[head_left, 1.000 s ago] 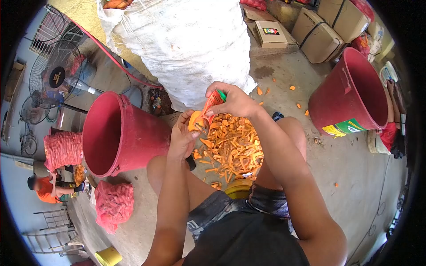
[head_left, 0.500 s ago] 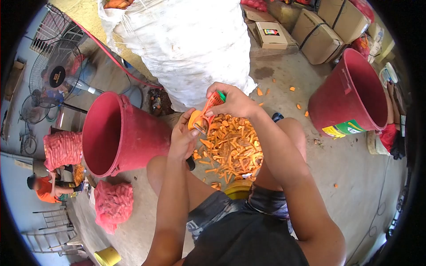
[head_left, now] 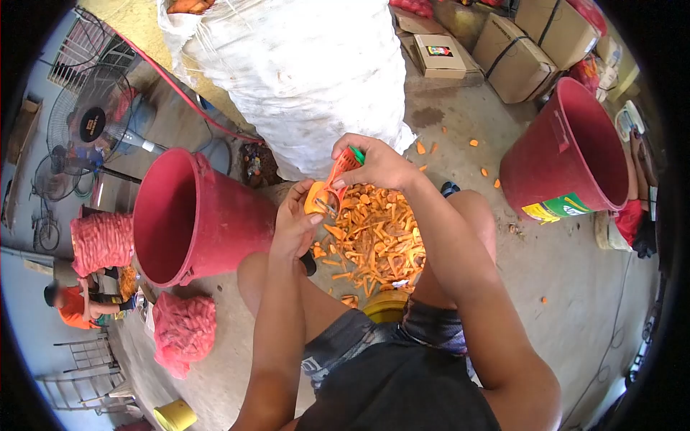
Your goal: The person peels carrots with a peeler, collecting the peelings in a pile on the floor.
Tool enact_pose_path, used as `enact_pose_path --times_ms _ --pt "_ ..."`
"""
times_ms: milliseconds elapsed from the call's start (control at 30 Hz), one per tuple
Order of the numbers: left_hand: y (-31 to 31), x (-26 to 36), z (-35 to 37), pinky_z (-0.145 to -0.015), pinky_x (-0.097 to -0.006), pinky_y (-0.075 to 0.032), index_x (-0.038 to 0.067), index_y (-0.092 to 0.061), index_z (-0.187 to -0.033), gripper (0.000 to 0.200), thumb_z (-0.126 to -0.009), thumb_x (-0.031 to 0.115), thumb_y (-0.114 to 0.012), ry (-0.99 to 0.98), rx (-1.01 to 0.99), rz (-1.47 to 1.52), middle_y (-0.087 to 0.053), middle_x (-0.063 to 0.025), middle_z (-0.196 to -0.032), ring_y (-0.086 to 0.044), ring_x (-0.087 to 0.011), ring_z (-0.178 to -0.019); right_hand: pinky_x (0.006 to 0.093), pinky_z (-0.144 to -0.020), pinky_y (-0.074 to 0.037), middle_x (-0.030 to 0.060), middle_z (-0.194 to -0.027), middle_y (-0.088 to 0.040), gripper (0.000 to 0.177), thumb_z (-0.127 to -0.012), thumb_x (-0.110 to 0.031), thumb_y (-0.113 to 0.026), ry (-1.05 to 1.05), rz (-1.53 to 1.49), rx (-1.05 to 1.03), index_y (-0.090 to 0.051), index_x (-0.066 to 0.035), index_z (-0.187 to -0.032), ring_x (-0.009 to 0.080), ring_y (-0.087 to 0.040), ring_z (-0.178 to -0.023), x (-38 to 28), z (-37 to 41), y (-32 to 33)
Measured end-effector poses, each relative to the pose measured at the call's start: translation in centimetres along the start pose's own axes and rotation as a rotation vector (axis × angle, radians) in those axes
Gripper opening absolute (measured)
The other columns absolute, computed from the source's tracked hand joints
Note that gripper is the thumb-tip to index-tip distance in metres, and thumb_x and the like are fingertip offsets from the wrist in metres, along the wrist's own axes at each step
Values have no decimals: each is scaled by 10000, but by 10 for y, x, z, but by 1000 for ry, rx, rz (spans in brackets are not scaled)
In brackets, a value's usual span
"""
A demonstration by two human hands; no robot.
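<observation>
My left hand (head_left: 293, 219) is closed around an orange piece of carrot (head_left: 315, 200). In my right hand (head_left: 375, 164) I grip an orange peeler (head_left: 342, 172) with a green end. Its metal blade is at the right side of the carrot and seems to touch it. Below both hands, on the floor between my legs, lies a heap of orange carrot pieces and peelings (head_left: 381, 237). A tall white sack (head_left: 309, 86) stands just beyond my hands.
Large red bins stand at left (head_left: 230, 223) and right (head_left: 525, 158). A pink mesh sack (head_left: 185, 327) lies lower left, near a person in an orange shirt (head_left: 72, 309). A fan (head_left: 93, 122) is at upper left. Cardboard boxes (head_left: 514, 57) are stacked at upper right.
The carrot in my left hand has turned slightly, and the peeler's blade has shifted a little against it. Otherwise the scene looks the same.
</observation>
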State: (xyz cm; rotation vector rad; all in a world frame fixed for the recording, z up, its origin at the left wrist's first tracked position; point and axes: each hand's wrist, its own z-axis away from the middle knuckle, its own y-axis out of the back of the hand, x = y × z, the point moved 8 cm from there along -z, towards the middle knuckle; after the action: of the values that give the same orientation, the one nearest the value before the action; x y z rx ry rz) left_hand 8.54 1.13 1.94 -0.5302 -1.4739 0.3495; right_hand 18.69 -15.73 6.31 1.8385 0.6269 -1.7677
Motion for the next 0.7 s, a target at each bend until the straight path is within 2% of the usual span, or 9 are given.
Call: enact_pose_path --times_ms 100,200,267,300,367,400,433,500,700 --pt "-1 2 2 -1084 -416 -534 -10 -451 -1426 842 -755 167 -928 -11 26 -46 -620 -145 -1353 -639 -266 -1264 293 -928 -507 -15 -1072 -661 414 -783 -82 -932 10 0 -23 -657 -78 -1092 102 -604 -1020 0 -1 0" --pt "0 1 3 -1070 -413 -539 -8 -460 -1432 875 -743 218 -948 -27 -34 -46 -628 -144 -1355 -632 -262 -1274 279 -838 -520 -18 -939 -673 431 -771 -143 -952 102 87 60 -672 -86 -1093 104 -612 -915 10 -3 14" --pt "-4 4 7 -1077 -410 -532 -9 -455 -1445 891 -750 242 -952 -36 -69 17 -633 -141 -1350 -629 -260 -1278 282 -822 -517 -20 -924 -659 434 -771 -171 -956 -102 217 251 -672 -89 -1089 110 -605 -906 30 -6 44" --pt "-7 7 9 -1084 -406 -526 -10 -450 -1459 908 -756 266 -955 -46 -104 79 -638 -139 -1345 -626 -258 -1282 282 -822 -517 -20 -924 -659 434 -771 -171 -956 -98 216 250 -672 -89 -1089 110 -605 -906 28 -7 42" --pt "-4 4 6 -1096 -402 -514 -10 -440 -1474 914 -772 275 -951 -28 -53 74 -630 -136 -1361 -626 -257 -1279 286 -820 -520 -23 -918 -649 423 -782 -175 -951 -42 11 176 -665 -87 -1081 109 -599 -900 22 -8 32" --pt "-1 2 3 -1107 -399 -503 -10 -431 -1489 920 -787 284 -946 -12 -4 72 -622 -133 -1376 -626 -256 -1277 291 -835 -527 -21 -924 -656 423 -780 -163 -955 -192 -93 119 -660 -85 -1073 107 -607 -914 11 2 19" --pt "-2 1 2 -1107 -399 -503 -10 -431 -1489 920 -787 284 -946 -13 -2 73 -622 -133 -1376 -626 -256 -1277 291 -835 -527 -21 -924 -656 423 -780 -163 -955 -193 -92 116 -660 -85 -1073 107 -607 -914 13 2 14" --pt "-3 -1 3 -1169 -401 -452 -7 -431 -1505 858 -824 178 -920 -10 7 79 -602 -120 -1406 -598 -244 -1315 286 -857 -533 -27 -982 -662 407 -793 -47 -920 78 -3 24 -647 -83 -1093 101 -622 -930 -5 2 1" --pt "-11 -3 5 -1179 -403 -441 -11 -419 -1513 830 -833 89 -883 32 -44 77 -590 -132 -1416 -587 -251 -1328 278 -843 -536 -17 -977 -665 386 -808 -41 -907 -9 34 46 -645 -75 -1090 90 -621 -924 4 2 11"
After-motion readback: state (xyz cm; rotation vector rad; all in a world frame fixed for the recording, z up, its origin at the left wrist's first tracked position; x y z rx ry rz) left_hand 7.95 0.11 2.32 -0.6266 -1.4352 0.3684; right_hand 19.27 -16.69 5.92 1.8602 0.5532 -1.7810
